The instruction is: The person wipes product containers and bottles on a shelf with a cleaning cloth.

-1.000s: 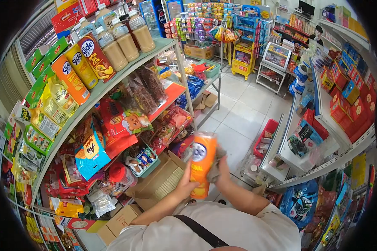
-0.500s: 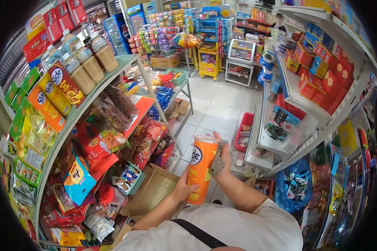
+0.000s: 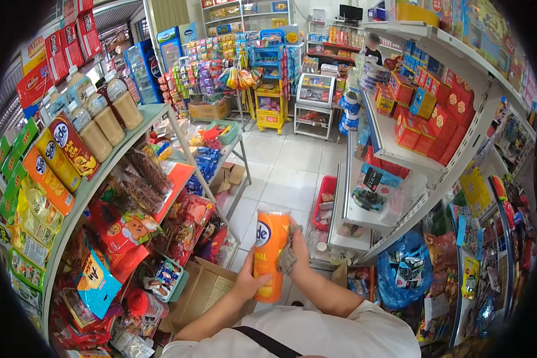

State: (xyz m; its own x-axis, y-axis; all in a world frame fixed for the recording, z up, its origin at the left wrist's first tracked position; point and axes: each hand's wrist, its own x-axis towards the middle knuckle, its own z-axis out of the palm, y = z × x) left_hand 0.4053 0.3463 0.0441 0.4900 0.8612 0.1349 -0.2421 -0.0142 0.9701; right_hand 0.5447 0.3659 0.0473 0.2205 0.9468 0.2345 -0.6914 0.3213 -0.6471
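An orange chip canister with a clear lid stands nearly upright in front of my chest. My left hand is wrapped around its lower left side, with the thumb across the front. In my right hand is a crumpled grey cloth, pressed against the canister's right side. Some of the right fingers are hidden behind the cloth and canister. On the top shelf to the left, another orange canister stands beside a yellow canister and a brown canister.
Snack packets fill the left shelf, with bottles on top. Below is an open cardboard box. On the right, red boxes sit on a white shelf, near a blue plastic bag. A person is at the back.
The view has tilted up slightly and turned right. My right hand with the cloth has slid a little lower along the canister. My left hand keeps its hold.
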